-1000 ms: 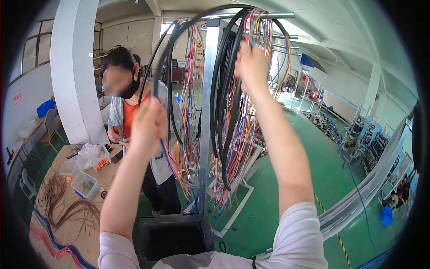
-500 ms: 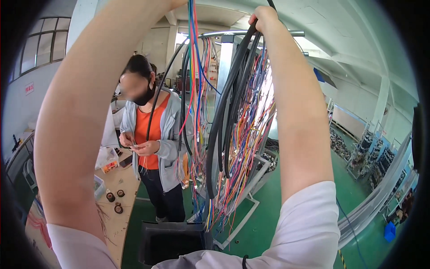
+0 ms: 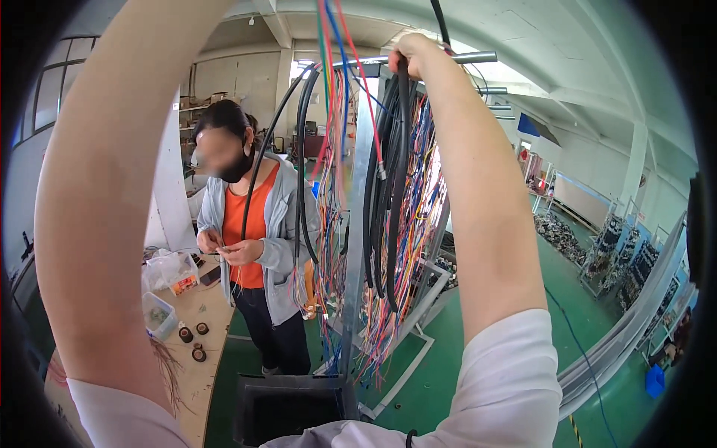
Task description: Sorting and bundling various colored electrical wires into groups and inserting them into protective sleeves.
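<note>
My right hand (image 3: 418, 55) is raised to the metal rack bar (image 3: 472, 58), fingers closed round a black cable (image 3: 400, 119) that hangs down from it. More of the black cable (image 3: 441, 21) rises above the hand and leaves the top edge. My left forearm (image 3: 104, 179) reaches up and out of the picture, so the left hand is hidden. From the top edge dangle several loose coloured wires (image 3: 345, 46); a red one ends in a small pale connector (image 3: 382, 172). Behind them, black cables (image 3: 379, 201) and bundles of multicoloured wires (image 3: 418, 224) hang from the rack.
A co-worker (image 3: 250, 216) stands beyond the table, both hands on a small thin item. The table (image 3: 205, 358) holds black tape rolls (image 3: 186, 334) and a clear plastic box (image 3: 158, 313). A black bin (image 3: 254, 388) stands below the rack's metal post (image 3: 357, 261).
My right hand has moved left and slightly down along the bar with the black cable. The loose coloured wires have swung right and up. The edge of my left hand has left the view.
</note>
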Demonstrator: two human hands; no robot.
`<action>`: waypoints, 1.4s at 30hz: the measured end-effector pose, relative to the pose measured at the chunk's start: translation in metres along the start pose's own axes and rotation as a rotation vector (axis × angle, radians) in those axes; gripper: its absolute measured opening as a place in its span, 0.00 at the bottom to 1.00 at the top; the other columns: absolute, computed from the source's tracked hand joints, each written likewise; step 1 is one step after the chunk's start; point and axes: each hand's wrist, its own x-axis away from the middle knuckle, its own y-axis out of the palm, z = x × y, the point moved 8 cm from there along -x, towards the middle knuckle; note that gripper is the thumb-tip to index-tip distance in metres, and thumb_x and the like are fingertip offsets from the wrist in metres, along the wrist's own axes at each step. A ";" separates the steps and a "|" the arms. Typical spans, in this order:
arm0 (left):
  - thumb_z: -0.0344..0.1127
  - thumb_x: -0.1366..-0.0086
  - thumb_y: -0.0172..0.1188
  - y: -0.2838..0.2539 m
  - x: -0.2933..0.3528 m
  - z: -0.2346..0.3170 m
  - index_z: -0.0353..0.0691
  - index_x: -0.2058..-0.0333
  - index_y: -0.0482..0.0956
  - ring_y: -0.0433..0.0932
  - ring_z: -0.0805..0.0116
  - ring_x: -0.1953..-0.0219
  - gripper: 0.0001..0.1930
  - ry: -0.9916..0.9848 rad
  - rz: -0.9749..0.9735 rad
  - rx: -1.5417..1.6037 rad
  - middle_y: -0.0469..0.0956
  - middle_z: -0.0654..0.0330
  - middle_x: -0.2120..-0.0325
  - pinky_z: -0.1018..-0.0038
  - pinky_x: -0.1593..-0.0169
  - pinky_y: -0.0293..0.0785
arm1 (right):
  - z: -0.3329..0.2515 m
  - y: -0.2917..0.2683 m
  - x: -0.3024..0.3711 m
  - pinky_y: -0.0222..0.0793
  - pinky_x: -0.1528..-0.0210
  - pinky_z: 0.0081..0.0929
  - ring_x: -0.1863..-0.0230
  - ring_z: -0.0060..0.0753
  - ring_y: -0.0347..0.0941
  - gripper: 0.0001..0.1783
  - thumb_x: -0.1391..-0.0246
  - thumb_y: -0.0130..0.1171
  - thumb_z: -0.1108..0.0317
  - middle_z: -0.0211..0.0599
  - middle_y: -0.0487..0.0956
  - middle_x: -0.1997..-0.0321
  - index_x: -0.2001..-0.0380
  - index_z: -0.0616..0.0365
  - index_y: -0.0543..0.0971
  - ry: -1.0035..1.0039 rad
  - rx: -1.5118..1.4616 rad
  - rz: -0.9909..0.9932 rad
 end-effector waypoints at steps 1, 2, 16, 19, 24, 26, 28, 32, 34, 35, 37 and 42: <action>0.35 0.38 0.40 -0.013 0.012 0.029 0.37 0.74 0.63 0.48 0.83 0.91 0.09 0.471 0.133 -0.279 0.54 0.72 0.89 0.86 0.90 0.41 | -0.002 -0.010 -0.005 0.55 0.89 0.32 0.91 0.36 0.59 0.10 0.57 0.35 0.80 0.43 0.63 0.90 0.86 0.65 0.66 -0.053 -0.026 0.013; 0.35 0.39 0.40 -0.022 0.050 0.057 0.37 0.74 0.64 0.48 0.83 0.91 0.09 0.945 0.305 -0.591 0.54 0.72 0.89 0.86 0.91 0.41 | -0.011 0.003 0.015 0.56 0.91 0.32 0.91 0.37 0.60 0.07 0.56 0.34 0.82 0.44 0.63 0.87 0.79 0.68 0.64 -0.101 -0.176 -0.021; 0.39 0.43 0.45 -0.293 0.319 -0.286 0.44 0.80 0.66 0.61 0.77 0.87 0.10 0.373 1.352 -1.587 0.60 0.69 0.88 0.82 0.84 0.51 | -0.013 -0.004 0.015 0.60 0.92 0.27 0.88 0.32 0.65 0.05 0.50 0.40 0.75 0.45 0.68 0.81 0.68 0.61 0.63 -0.156 -0.420 0.057; 0.45 0.41 0.42 -0.314 0.282 -0.412 0.43 0.76 0.65 0.55 0.80 0.90 0.13 0.028 1.191 -0.602 0.56 0.71 0.90 0.83 0.87 0.50 | 0.003 -0.020 0.008 0.61 0.90 0.24 0.88 0.32 0.65 0.06 0.52 0.46 0.72 0.46 0.70 0.79 0.69 0.61 0.63 -0.252 -0.486 0.097; 0.47 0.41 0.42 -0.285 0.231 -0.388 0.45 0.78 0.63 0.52 0.81 0.93 0.14 0.094 1.123 -0.318 0.56 0.71 0.91 0.82 0.91 0.46 | 0.013 -0.024 0.014 0.65 0.87 0.25 0.84 0.34 0.70 0.10 0.50 0.47 0.65 0.44 0.72 0.79 0.72 0.62 0.66 -0.218 -0.568 -0.082; 0.48 0.41 0.42 -0.303 0.238 -0.363 0.46 0.78 0.63 0.52 0.81 0.93 0.14 0.194 1.167 -0.218 0.56 0.72 0.91 0.82 0.91 0.45 | 0.011 -0.026 0.028 0.69 0.84 0.26 0.81 0.35 0.73 0.13 0.50 0.47 0.61 0.43 0.73 0.81 0.75 0.62 0.68 -0.294 -0.322 -0.030; 0.47 0.40 0.42 -0.300 0.245 -0.332 0.47 0.79 0.63 0.51 0.82 0.93 0.13 0.251 1.192 -0.185 0.55 0.72 0.91 0.83 0.90 0.44 | -0.002 -0.028 0.045 0.69 0.83 0.25 0.81 0.34 0.73 0.13 0.49 0.45 0.61 0.43 0.73 0.81 0.76 0.62 0.69 -0.230 -0.080 -0.003; 0.45 0.38 0.39 -0.292 0.248 -0.289 0.45 0.78 0.63 0.49 0.84 0.93 0.13 0.336 1.182 -0.271 0.53 0.73 0.91 0.84 0.91 0.41 | -0.024 -0.051 0.037 0.68 0.84 0.24 0.84 0.30 0.72 0.14 0.51 0.41 0.65 0.38 0.74 0.82 0.78 0.62 0.73 -0.295 0.572 0.155; 0.45 0.38 0.38 -0.285 0.258 -0.273 0.45 0.78 0.62 0.48 0.84 0.93 0.14 0.359 1.198 -0.273 0.53 0.74 0.91 0.84 0.90 0.41 | -0.028 -0.043 0.049 0.67 0.84 0.23 0.84 0.29 0.72 0.15 0.51 0.40 0.64 0.37 0.74 0.83 0.78 0.62 0.73 -0.345 0.607 0.181; 0.45 0.38 0.38 -0.284 0.260 -0.269 0.45 0.78 0.62 0.48 0.84 0.93 0.14 0.360 1.184 -0.258 0.52 0.74 0.91 0.84 0.90 0.42 | -0.027 -0.042 0.055 0.67 0.76 0.24 0.80 0.31 0.73 0.12 0.55 0.42 0.65 0.39 0.75 0.81 0.76 0.60 0.74 -0.293 0.664 0.182; 0.45 0.38 0.39 -0.285 0.260 -0.264 0.46 0.79 0.62 0.47 0.84 0.93 0.14 0.356 1.186 -0.274 0.51 0.74 0.91 0.84 0.90 0.41 | -0.024 -0.047 0.059 0.68 0.68 0.26 0.76 0.34 0.74 0.12 0.58 0.44 0.67 0.40 0.76 0.79 0.73 0.58 0.75 -0.240 0.724 0.189; 0.45 0.38 0.39 -0.297 0.269 -0.249 0.46 0.79 0.62 0.47 0.85 0.92 0.14 0.405 1.200 -0.378 0.52 0.74 0.90 0.85 0.90 0.39 | -0.008 -0.081 0.130 0.62 0.62 0.31 0.66 0.42 0.70 0.23 0.58 0.50 0.50 0.45 0.74 0.72 0.75 0.62 0.76 -0.646 0.893 0.419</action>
